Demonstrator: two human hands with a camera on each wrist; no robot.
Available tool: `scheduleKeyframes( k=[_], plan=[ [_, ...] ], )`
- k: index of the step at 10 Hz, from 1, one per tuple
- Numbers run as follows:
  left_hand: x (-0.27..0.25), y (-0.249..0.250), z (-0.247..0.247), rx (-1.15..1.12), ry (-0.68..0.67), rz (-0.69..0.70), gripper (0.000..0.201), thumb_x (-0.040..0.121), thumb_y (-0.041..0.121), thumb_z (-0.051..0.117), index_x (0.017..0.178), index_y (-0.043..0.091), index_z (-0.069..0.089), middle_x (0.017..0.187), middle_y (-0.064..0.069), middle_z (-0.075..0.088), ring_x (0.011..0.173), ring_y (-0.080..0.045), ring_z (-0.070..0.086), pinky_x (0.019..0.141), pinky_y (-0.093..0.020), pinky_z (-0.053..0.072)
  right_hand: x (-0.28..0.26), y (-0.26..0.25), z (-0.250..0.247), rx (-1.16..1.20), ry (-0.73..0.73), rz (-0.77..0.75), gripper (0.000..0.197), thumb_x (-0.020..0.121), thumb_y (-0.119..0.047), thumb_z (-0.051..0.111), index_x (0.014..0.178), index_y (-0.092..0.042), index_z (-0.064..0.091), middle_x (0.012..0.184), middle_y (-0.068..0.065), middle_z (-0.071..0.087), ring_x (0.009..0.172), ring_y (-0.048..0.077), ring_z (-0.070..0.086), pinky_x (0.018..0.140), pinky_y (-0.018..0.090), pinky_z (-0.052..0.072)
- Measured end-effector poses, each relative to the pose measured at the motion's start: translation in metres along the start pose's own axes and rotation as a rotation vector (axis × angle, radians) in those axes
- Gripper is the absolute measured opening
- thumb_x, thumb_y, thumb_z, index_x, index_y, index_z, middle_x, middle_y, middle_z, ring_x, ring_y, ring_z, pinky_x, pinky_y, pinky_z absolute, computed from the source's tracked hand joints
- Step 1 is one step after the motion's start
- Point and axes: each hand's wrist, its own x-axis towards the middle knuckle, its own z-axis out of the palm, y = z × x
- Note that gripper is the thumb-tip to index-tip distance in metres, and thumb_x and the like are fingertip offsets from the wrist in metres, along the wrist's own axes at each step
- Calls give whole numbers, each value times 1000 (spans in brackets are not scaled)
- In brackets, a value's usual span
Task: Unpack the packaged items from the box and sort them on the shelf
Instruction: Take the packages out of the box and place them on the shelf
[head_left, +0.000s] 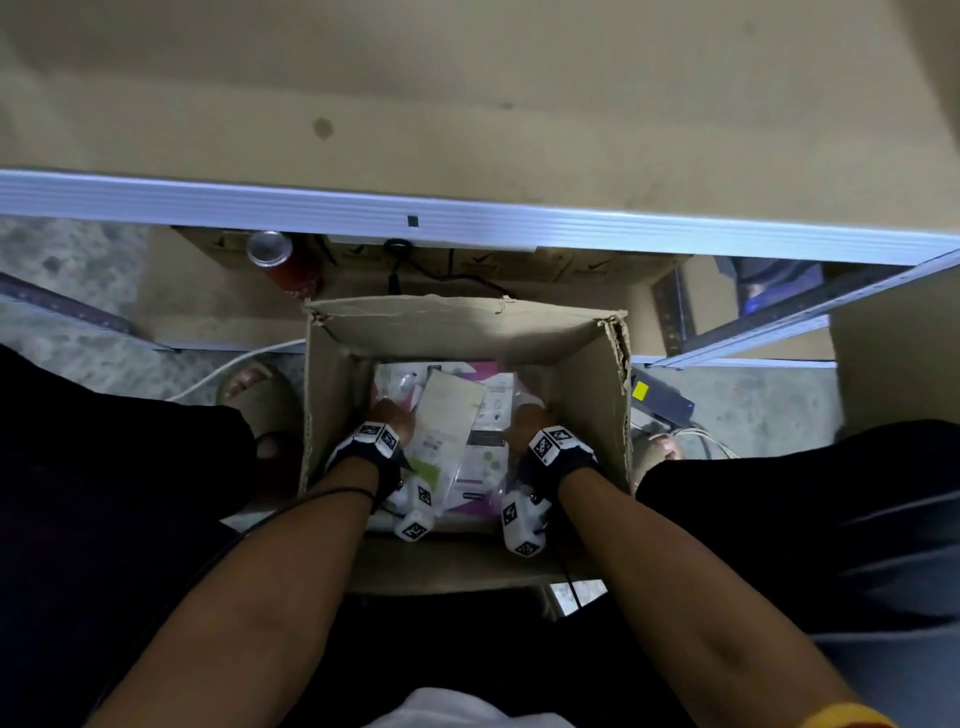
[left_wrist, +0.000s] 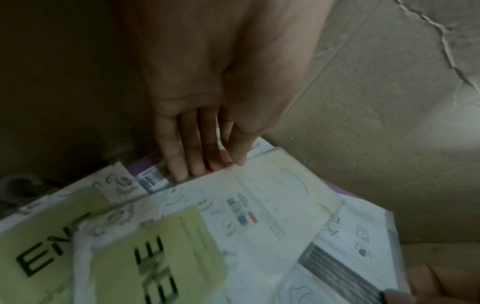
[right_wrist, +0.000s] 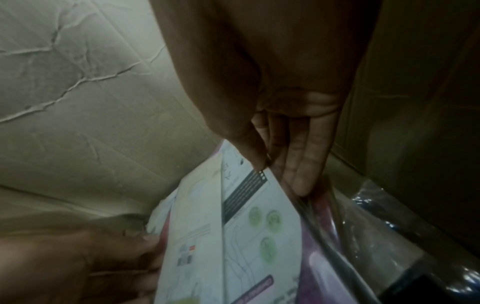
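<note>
An open cardboard box stands on the floor between my knees, with several flat packets inside. Both hands reach down into it. My left hand pinches the far edge of a white packet with a green label: thumb on top, straight fingers behind the edge. My right hand pinches the corner of a white packet with a dark striped band, thumb above and fingers underneath. The green-labelled packet lies tilted over the banded one. Purple-printed packets lie beneath.
A shelf with a pale metal rim and a tan board runs across in front of me. Beneath it stand a red can and brown cartons. A white cable runs on the floor at left.
</note>
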Motion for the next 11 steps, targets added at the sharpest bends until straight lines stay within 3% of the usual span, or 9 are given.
scheduleKeyframes(
  k=[2,3,4,5,6,7,8,9,11],
  plan=[
    [-8,4,-1,17,-119,53,62,95,28,65,148,5,44,152,-18,44,132,-36,52,107,-34,45,-3,8,2,-7,-21,40,57,99,-25,52,151,-11,33,153,17,39,136,35,44,113,42,37],
    [-14,8,6,48,-178,60,45,98,31,61,127,-3,65,134,-19,62,124,-32,59,105,-36,46,-6,10,5,-23,-49,42,60,98,-33,55,148,-5,38,150,19,43,131,36,50,109,46,42],
    [-18,10,17,-7,-193,69,35,96,20,62,124,0,68,128,-18,67,121,-31,62,105,-39,49,-10,4,6,44,-120,37,40,100,-18,49,130,8,54,141,22,52,115,31,58,106,41,45],
    [-19,10,23,-98,-216,46,30,94,12,63,118,-5,69,119,-21,71,113,-33,68,99,-41,55,-11,0,8,161,-105,44,29,98,-13,49,120,3,61,129,22,58,111,24,59,105,42,47],
    [-20,10,25,-216,-236,32,29,94,3,61,119,-11,65,119,-25,69,111,-35,69,82,-33,60,-13,0,8,204,-112,33,46,97,-29,58,131,1,56,132,21,59,120,36,59,103,45,48],
    [-23,13,25,-305,-290,25,32,95,-4,56,125,-13,58,125,-28,65,114,-36,67,64,-24,57,-12,3,5,55,0,-23,38,92,-23,65,118,4,61,123,22,63,112,34,61,88,30,50],
    [-19,17,20,-207,-234,67,32,97,1,55,127,-10,60,128,-23,66,117,-35,65,81,-29,57,-13,5,-3,4,148,-83,33,90,-13,64,119,3,62,120,21,65,111,33,62,79,24,44],
    [-16,15,17,88,-141,132,34,97,13,55,127,-1,64,130,-14,66,122,-29,62,98,-31,49,-17,-3,-21,-85,205,-86,31,92,-16,60,118,-1,64,119,21,66,114,38,60,87,31,49],
    [-15,12,27,514,-210,222,55,86,17,71,135,-3,56,142,-19,55,126,-34,58,103,-41,51,-28,-10,-38,-194,220,-92,32,90,-19,57,120,-10,63,124,21,61,111,41,62,90,38,52]
  ],
)
